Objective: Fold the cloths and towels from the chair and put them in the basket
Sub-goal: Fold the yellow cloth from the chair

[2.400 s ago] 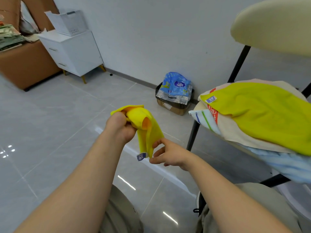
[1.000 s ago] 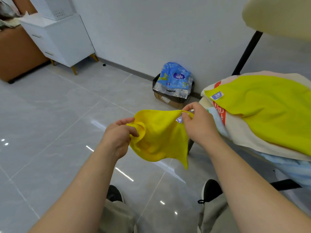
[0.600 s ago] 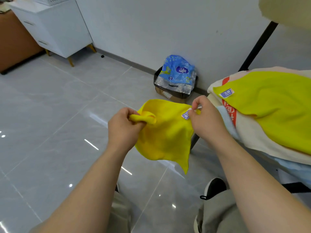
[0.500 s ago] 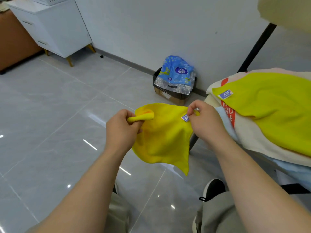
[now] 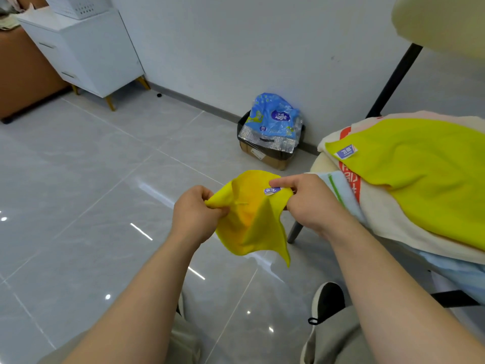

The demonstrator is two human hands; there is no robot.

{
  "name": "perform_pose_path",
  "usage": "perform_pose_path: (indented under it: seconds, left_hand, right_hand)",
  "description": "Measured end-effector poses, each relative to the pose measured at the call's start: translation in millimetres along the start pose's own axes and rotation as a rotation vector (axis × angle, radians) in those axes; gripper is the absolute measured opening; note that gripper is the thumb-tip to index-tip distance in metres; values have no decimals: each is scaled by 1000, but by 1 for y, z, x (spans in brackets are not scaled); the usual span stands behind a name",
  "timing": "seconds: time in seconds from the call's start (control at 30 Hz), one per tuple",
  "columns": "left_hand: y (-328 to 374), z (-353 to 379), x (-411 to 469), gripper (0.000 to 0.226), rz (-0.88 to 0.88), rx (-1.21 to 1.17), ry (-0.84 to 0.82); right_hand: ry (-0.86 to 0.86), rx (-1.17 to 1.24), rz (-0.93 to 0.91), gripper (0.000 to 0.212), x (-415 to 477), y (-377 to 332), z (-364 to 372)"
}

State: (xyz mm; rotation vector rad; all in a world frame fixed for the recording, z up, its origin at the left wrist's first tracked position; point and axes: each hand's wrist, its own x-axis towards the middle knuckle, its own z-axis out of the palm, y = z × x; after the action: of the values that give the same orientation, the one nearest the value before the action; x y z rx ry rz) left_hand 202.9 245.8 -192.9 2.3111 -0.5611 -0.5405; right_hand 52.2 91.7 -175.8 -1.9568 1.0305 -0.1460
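A small yellow cloth (image 5: 253, 227) hangs in the air between my hands, above the floor. My left hand (image 5: 194, 218) pinches its left edge. My right hand (image 5: 307, 200) pinches the top right corner, beside a small blue label. The cloth sags and creases between them. On the chair (image 5: 319, 162) at the right lies a pile: a lime-green cloth (image 5: 425, 174) on top, a cream towel with red print (image 5: 383, 214) under it, and a light blue striped towel (image 5: 341, 193) below. A white basket (image 5: 76, 5) stands on the cabinet at the top left.
A white cabinet (image 5: 86, 51) stands at the far left by a brown sofa (image 5: 23, 80). A cardboard box with a blue plastic bag (image 5: 273, 127) sits against the wall. Grey tiled floor (image 5: 78, 206) spreads out ahead. My knees and a shoe (image 5: 326, 300) are below.
My right hand took the label corner and drew the bunched cloth out. Since then both hands have come closer together, so the cloth sags and creases between them.
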Motion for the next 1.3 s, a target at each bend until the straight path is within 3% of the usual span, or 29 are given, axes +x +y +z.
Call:
perform_pose_path:
  seconds: [0.1,0.23,0.43,0.57,0.73,0.97,1.3]
  left_hand:
    - [1,3,1,8,-26,-178,-15]
    - [9,7,-1,32,-56,-289,-77]
    - [27,7,-9,58,45,13,-42]
    - [24,8,-9,49,96,-52,-19]
    - [23,5,-15,9,147,-180,10]
    - [24,6,-21,25,115,-343,-31]
    - [22,5,-21,11,62,-506,-149]
  right_hand:
    - [-1,-112,-40,56,-3,-2,-2]
    - [-20,-134,-131,29,-6,-5,-1]
    - [-6,-267,-228,19,-5,-3,4]
    - [-52,-322,-288,20,-11,-7,2]
    - [-65,-294,-336,22,-19,-14,3]
    - [-74,-271,-388,18,-32,-20,4]
    - [-137,-180,-381,13,-33,-13,9]
